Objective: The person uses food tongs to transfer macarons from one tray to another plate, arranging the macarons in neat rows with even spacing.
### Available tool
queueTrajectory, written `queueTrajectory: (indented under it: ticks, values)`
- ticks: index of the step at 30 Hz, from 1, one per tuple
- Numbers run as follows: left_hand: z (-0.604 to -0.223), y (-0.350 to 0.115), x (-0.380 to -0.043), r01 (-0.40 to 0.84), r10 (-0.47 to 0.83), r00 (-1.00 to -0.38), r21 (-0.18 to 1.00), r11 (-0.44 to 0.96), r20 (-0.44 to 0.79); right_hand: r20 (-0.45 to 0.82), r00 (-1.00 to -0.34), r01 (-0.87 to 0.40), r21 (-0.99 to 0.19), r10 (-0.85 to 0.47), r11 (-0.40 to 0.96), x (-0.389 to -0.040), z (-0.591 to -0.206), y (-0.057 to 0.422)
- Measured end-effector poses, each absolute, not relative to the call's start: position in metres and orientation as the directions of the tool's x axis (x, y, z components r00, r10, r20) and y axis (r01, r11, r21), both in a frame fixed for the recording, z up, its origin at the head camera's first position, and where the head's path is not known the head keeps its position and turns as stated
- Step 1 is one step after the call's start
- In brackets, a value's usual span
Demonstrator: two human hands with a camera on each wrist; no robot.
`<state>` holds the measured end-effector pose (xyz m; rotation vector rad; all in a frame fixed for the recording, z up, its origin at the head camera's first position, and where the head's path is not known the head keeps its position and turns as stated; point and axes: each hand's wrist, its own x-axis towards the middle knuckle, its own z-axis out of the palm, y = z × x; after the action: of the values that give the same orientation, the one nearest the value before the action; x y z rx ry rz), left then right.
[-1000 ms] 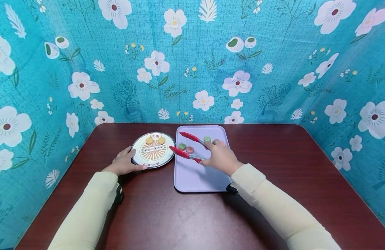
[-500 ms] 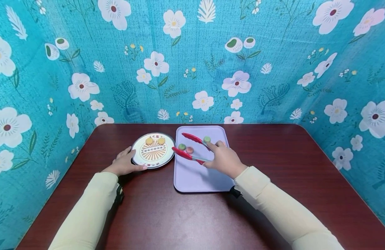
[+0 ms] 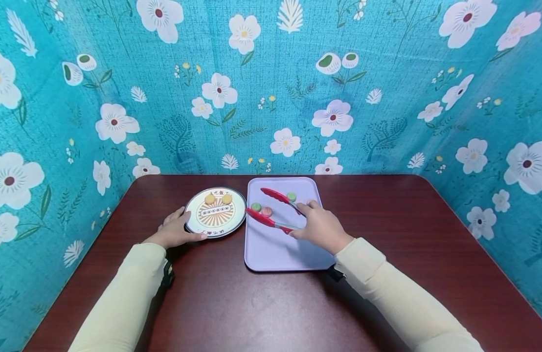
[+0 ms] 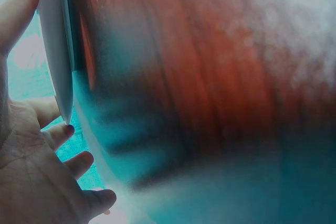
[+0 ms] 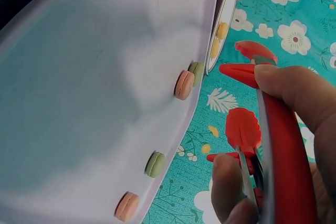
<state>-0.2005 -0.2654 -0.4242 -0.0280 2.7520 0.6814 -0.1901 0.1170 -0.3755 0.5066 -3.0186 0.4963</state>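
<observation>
Left grip (image 3: 176,229), left of centre in the head view, holds the rim of the plate (image 3: 233,224), two yellow macarons (image 3: 227,199) on its upper part. Right grip (image 3: 320,225), right of centre, clasps the tongs (image 3: 283,226), arms spread above the tray (image 3: 275,254) at mid-frame. Green macarons (image 3: 291,196) and pink macarons (image 5: 184,85), two each, on the tray; table (image 3: 236,303) beneath.

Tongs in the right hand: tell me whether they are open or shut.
Open. The head view shows the tongs in the right hand with their two red tips spread clearly apart.
</observation>
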Motion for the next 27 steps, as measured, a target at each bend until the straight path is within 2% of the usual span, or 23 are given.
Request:
queueTrajectory:
  ticks: [20, 27]
  values:
    - [-0.425, -0.263, -0.202, -0.100, 0.046, -0.953, 0.451, 0.887, -0.300, 0.122, -0.955, -0.296, -0.327, -0.271, 0.897, -0.189, -0.386, 0.131]
    - [-0.426, -0.265, -0.202, -0.102, 0.044, -0.952, 0.449, 0.888, -0.304, 0.095, -0.965, -0.262, -0.350, -0.245, 0.899, -0.188, -0.389, 0.134]
